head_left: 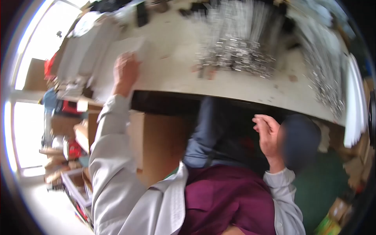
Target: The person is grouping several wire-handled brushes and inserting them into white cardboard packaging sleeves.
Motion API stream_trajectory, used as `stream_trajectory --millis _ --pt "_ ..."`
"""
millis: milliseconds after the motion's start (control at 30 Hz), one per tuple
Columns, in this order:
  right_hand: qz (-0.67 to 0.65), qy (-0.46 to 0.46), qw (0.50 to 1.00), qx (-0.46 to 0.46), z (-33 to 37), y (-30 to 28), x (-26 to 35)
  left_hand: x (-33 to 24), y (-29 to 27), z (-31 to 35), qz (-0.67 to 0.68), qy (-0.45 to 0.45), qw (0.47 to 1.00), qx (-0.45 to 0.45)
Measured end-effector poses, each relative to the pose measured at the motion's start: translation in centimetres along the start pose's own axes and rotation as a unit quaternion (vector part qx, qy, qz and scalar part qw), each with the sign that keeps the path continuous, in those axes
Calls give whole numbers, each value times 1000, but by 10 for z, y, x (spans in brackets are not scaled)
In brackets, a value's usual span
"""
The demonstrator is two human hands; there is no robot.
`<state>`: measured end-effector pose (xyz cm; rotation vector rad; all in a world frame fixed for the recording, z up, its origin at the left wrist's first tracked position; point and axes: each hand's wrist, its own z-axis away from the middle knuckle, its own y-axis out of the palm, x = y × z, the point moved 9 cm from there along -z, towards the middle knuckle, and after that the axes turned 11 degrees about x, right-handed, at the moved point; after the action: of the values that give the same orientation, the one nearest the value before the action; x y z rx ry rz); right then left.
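My left hand (pixel 126 69) reaches over the white table (pixel 168 47) at the left, on or just above a pale, flat stack of sheets or bags (pixel 103 64). Motion smears its fingers, and I cannot tell whether they grip anything. My right hand (pixel 268 137) is raised off the table's near edge, at the right. Its fingers are loosely bent and slightly apart, with nothing visible in them. Beside it is a dark, round, blurred shape (pixel 300 141) whose kind I cannot make out. Farther off on the table lies a heap of thin strips with shiny metal ends (pixel 239 53).
Another bundle of metal-tipped strips (pixel 329 86) lies at the table's right, next to long white pieces (pixel 353 105). A cardboard box (pixel 162 145) stands under the table's near edge. Shelves of boxes and odds and ends (pixel 68 127) line the window side.
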<state>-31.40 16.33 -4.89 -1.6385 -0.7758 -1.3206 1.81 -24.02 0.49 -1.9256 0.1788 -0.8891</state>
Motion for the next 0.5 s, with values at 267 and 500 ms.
stream_trajectory --millis 267,500 --pt "211 -75 957 -185 7 -144 10 -8 -46 28 238 1 971 20" --pt "607 75 725 -317 45 -329 7 -114 -69 41 449 -12 893 -16"
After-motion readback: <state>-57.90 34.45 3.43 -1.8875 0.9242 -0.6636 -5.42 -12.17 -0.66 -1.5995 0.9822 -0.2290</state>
